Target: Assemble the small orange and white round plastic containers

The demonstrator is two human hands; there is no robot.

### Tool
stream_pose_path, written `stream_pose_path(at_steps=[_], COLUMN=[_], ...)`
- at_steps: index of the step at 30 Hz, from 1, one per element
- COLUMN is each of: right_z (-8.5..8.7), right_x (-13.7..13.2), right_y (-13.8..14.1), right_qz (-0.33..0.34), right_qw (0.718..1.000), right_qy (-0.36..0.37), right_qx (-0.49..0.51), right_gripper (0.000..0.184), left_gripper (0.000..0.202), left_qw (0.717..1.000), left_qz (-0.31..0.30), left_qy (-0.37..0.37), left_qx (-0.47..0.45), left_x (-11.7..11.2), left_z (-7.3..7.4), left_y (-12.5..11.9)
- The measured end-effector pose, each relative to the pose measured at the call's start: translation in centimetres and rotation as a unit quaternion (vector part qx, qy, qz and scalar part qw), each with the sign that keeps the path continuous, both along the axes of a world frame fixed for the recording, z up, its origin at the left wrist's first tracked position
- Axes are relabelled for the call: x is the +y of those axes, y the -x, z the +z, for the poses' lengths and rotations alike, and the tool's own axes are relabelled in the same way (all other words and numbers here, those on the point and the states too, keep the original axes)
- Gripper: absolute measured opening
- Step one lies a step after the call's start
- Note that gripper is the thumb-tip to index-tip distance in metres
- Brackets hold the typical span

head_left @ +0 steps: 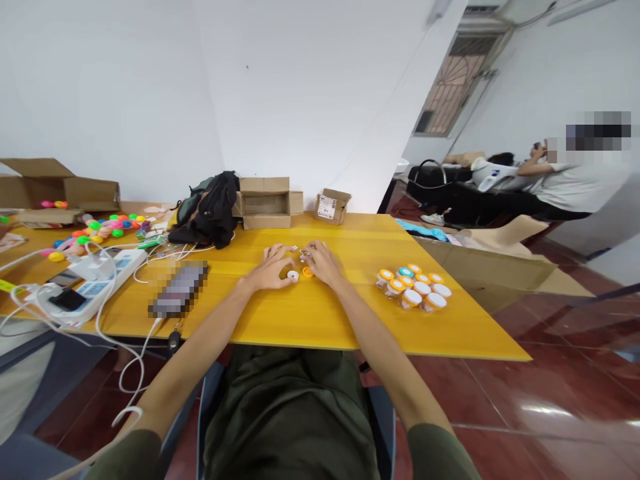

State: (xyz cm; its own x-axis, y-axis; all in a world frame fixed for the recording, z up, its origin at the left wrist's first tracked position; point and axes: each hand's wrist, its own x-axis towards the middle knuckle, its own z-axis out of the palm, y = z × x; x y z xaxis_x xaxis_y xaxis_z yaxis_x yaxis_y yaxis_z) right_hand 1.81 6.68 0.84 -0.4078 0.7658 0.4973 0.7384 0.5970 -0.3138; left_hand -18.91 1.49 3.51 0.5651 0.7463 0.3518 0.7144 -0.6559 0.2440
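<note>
Both my hands rest on the yellow table [310, 313] in front of me. My left hand [273, 267] lies with its fingers spread, beside a small white round cap [293, 275]. My right hand [324, 262] is curled, its fingertips pinching a tiny pale piece [305, 255] that is too small to name. A small orange cap [307, 272] lies on the table just under that hand, next to the white one. To my right stands a cluster of several small jars [414, 287] with orange, white and teal lids.
A black bag [210, 210] and open cardboard boxes [265, 202] sit at the back of the table. On the left are a white power strip [97, 283] with cables, a phone and colourful small toys [103, 230]. Another person [565, 183] sits at the far right.
</note>
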Motion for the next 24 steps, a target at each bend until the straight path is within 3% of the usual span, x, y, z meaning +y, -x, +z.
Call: stream_pose_path(at_steps=[9, 14, 17, 24], right_z=[0.9, 1.1, 1.0, 1.7], right_x=[-0.4, -2.6, -3.3, -2.5], right_y=[0.3, 0.8, 1.1, -0.7], right_qz=[0.017, 0.120, 0.163, 0.112], right_qw=[0.999, 0.992, 0.986, 0.992], right_qy=[-0.001, -0.001, 0.030, 0.035], right_qx=[0.039, 0.024, -0.005, 0.039], right_gripper=[0.015, 0.009, 0.005, 0.009], left_gripper=[0.015, 0.014, 0.015, 0.016], left_qw=[0.999, 0.987, 0.979, 0.990], left_qz=[0.025, 0.115, 0.136, 0.091], left_qy=[0.002, -0.033, -0.045, -0.033], left_qx=[-0.019, -0.111, -0.145, -0.105], left_x=[0.0, 0.2, 0.3, 0.2], left_z=[0.5, 0.9, 1.1, 0.8], left_y=[-0.3, -0.1, 0.0, -0.2])
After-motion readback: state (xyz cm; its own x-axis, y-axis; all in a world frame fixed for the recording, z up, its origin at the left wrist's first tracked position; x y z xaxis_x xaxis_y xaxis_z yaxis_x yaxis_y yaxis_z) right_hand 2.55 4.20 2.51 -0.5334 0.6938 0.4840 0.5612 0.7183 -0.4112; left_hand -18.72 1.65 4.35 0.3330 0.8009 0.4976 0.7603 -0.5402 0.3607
